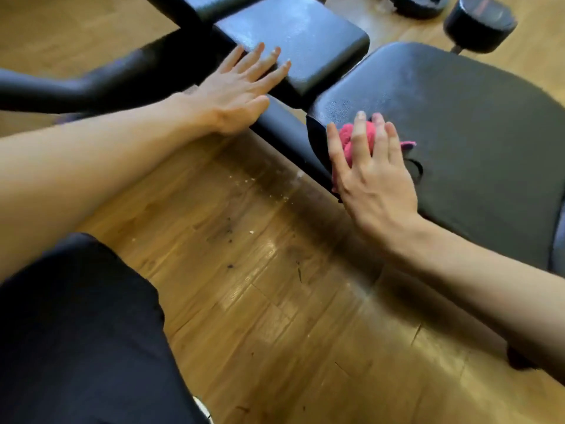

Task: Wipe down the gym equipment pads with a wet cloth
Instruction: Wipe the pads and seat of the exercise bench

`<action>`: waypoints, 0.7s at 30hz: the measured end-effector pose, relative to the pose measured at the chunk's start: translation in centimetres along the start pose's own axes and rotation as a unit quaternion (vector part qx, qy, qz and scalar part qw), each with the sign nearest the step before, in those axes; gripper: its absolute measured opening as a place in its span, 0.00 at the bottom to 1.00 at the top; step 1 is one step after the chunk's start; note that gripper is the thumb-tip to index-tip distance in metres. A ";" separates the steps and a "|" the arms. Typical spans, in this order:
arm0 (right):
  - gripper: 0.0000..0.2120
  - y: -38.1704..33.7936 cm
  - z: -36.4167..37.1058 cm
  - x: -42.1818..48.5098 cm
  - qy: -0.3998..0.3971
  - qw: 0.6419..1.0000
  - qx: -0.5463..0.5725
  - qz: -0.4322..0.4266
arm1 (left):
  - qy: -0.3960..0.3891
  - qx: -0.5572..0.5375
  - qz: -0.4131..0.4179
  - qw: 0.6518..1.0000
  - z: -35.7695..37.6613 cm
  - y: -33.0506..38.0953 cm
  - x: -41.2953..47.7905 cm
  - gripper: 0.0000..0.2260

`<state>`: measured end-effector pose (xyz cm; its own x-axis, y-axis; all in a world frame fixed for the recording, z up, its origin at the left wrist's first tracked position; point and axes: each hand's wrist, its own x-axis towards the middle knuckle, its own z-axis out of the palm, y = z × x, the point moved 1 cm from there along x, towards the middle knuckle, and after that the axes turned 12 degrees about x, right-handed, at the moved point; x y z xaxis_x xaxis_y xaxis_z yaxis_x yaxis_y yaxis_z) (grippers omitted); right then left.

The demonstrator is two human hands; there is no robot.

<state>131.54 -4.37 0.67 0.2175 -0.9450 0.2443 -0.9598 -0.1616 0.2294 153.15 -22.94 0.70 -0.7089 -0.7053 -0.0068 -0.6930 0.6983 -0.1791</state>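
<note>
Head-cam view looking down at a black gym bench on a wood floor (275,286). The R hand (373,175), approx. 3 o'clock, lies flat w/ fingers spread and nearly straight. It presses a bunched pink cloth (347,137) onto the near-left edge of the large pad (474,127) and grips nothing. The L hand (241,87), at 11 o'clock, rests palm-down w/ straight fingers on the near corner of the small pad (299,41). It holds nothing and is prob. bracing.

Judged step: wiping the large pad, w/ most of its surface yet to be covered toward 2–3 o'clock. The next move likely calls for firm sweeps across it, then the small pad and the roller pad (480,22) at 1 o'clock.

Hard to tell: whether the cloth is wet, and which areas are wiped, since the sheen may be glare. The R palm hides part of the cloth. The large pad's right side and both forearms are cut off, and edges are blurred.
</note>
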 end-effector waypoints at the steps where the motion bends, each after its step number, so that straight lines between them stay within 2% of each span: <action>1: 0.28 -1.2 0.4 2.1 -0.003 1.000 -0.012 -0.007 | 0.003 -0.008 -0.018 1.000 0.3 0.0 -0.4 0.34; 4: 0.30 -2.9 1.2 6.0 -0.065 0.996 -0.041 -0.049 | 0.003 -0.012 -0.044 0.999 1.6 0.3 -1.9 0.32; 7: 0.27 -1.7 0.7 4.6 -0.033 0.995 -0.012 -0.093 | 0.008 0.009 -0.033 0.999 1.3 0.2 -2.7 0.33; 12: 0.28 1.7 -2.0 -4.6 -0.012 0.992 -0.006 -0.124 | 0.027 0.010 -0.028 0.999 -0.4 0.2 -1.4 0.35; 17: 0.28 4.5 -4.0 -11.5 -0.034 0.992 -0.057 -0.103 | 0.038 -0.050 -0.031 0.998 2.0 1.6 -0.3 0.34; 21: 0.26 3.0 -1.7 -8.5 -0.008 0.989 -0.112 -0.091 | 0.043 -0.051 -0.037 0.997 1.8 2.0 -0.2 0.32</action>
<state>127.09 3.66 0.94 0.3793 -0.9105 0.1646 -0.8411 -0.2652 0.4714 152.14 -21.68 -1.39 -0.6605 -0.7457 0.0879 -0.7508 0.6563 -0.0743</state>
